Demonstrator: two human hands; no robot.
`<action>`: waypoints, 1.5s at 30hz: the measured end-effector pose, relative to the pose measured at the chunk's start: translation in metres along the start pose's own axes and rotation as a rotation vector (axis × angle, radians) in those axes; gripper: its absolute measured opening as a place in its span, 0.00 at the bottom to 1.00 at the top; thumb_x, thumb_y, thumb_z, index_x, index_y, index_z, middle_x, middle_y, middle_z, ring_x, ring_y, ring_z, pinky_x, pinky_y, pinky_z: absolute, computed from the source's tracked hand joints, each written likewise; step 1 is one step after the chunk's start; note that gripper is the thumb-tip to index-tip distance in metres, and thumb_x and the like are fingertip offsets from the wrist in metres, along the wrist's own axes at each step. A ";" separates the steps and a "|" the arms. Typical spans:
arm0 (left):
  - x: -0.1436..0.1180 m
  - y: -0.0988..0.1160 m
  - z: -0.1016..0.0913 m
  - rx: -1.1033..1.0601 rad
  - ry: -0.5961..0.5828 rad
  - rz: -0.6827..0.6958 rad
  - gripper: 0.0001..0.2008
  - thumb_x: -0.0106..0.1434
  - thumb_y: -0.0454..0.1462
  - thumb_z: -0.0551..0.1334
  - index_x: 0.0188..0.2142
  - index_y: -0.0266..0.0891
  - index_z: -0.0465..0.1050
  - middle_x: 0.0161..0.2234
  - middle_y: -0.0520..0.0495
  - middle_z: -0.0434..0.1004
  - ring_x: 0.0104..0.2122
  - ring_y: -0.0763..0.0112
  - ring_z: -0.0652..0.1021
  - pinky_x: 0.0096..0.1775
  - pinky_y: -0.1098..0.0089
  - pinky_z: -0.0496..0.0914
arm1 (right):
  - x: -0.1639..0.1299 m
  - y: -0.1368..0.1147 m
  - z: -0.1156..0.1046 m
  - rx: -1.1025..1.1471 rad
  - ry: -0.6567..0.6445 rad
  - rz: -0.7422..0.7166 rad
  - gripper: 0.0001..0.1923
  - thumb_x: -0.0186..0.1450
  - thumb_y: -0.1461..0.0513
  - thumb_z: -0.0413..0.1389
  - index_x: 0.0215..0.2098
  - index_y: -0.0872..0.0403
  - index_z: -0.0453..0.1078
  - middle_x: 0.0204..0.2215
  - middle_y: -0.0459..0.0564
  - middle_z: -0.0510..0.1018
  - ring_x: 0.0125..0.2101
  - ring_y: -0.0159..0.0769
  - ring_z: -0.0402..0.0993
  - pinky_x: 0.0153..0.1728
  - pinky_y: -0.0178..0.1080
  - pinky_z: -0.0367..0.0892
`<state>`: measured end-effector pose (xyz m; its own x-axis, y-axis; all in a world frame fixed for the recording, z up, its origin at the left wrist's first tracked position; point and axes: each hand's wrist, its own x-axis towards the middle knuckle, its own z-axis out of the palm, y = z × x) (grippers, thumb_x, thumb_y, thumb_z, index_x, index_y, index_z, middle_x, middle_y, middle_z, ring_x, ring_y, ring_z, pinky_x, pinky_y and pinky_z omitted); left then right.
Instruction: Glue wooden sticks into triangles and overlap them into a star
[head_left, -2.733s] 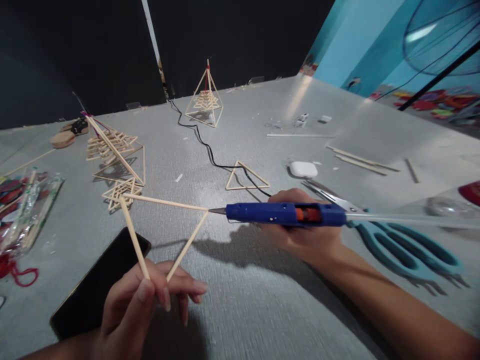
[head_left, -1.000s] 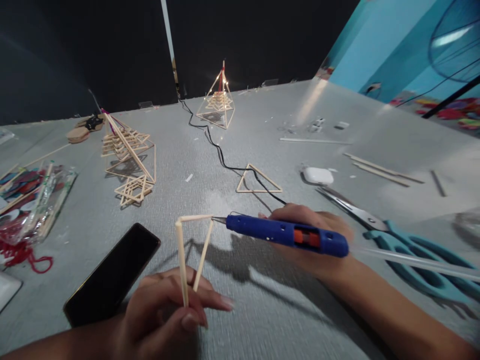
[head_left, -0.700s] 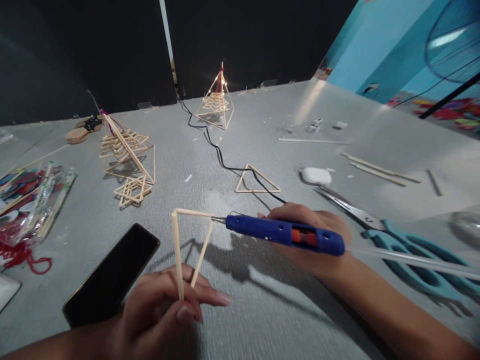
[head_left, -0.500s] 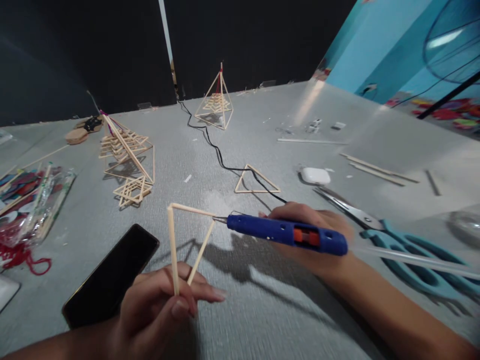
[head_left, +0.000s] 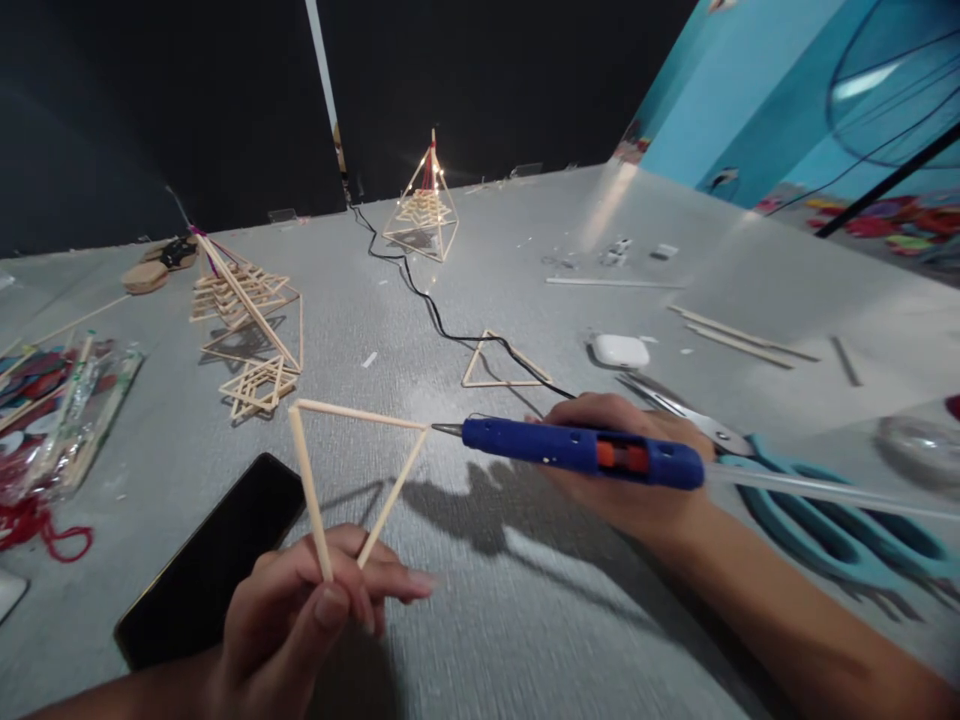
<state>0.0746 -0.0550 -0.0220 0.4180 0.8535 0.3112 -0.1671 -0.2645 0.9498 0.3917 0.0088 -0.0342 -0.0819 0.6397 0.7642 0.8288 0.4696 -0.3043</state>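
Observation:
My left hand (head_left: 315,600) pinches a triangle of thin wooden sticks (head_left: 360,413) by its lower corner, holding it up off the table. In my right hand (head_left: 622,500) is a blue glue gun (head_left: 540,444), its metal nozzle pointing left at the triangle's right corner. Nozzle tip and corner are touching or nearly so. A clear glue stick (head_left: 795,485) juts from the gun's rear, and its black cord (head_left: 442,325) runs back across the table. Another stick triangle (head_left: 506,383) lies flat behind the gun, under the cord.
A phone (head_left: 210,560) lies by my left hand. Scissors (head_left: 817,510) with teal handles and a white earbud case (head_left: 620,350) are at right. Stick stars (head_left: 259,385), a layered stick tree (head_left: 244,290) and a lit one (head_left: 424,210) stand behind. Plastic-wrapped supplies (head_left: 67,410) lie left.
The held triangle has shifted left and turned so it faces the camera more openly. The nozzle remains close to its right corner. Small lights on the rear stick tree now glow.

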 end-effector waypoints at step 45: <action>0.027 0.009 -0.008 -0.462 0.165 -0.410 0.19 0.75 0.48 0.67 0.28 0.43 0.75 0.24 0.50 0.84 0.31 0.64 0.75 0.38 0.67 0.71 | 0.006 0.001 -0.005 0.240 -0.124 0.228 0.06 0.59 0.55 0.62 0.31 0.46 0.71 0.16 0.38 0.75 0.14 0.32 0.69 0.18 0.36 0.63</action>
<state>0.0775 -0.0312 -0.0049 0.3932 0.9118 -0.1184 -0.4060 0.2877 0.8674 0.3946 0.0105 -0.0269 0.0113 0.8069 0.5906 0.6809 0.4263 -0.5955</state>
